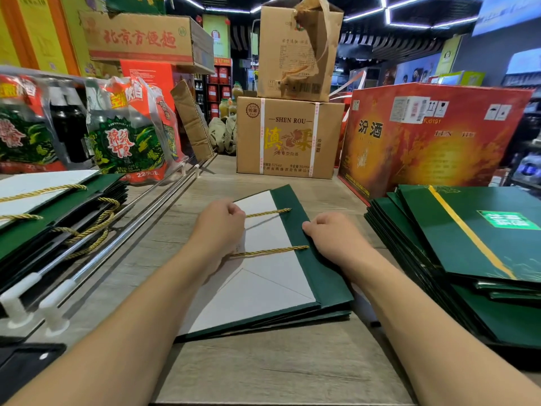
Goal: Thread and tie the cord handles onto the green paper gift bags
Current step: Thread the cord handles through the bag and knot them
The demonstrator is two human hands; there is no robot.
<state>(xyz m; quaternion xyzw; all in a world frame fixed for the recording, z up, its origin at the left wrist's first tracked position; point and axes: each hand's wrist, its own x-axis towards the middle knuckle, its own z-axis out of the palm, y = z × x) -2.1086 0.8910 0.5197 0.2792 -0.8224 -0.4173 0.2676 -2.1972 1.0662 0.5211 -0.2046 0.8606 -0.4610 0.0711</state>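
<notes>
While the left hand (218,230) is curled in a fist around the twisted gold cord (269,252), the right hand (330,235) grips the bag (319,276) by its glossy green rim, fingers bent over it. Two cord strands run taut between the hands across the bag's matte white panel. The bag lies flat and folded on the wood-grain table (278,361) under both hands. Right of the right hand sits a stack (483,244) of flat green bags; left of the left hand lie metal rods (117,247) and corded bags (58,206). Beyond the hands stand cardboard boxes (288,136), and plastic packs (123,136) holding dark bottles.
</notes>
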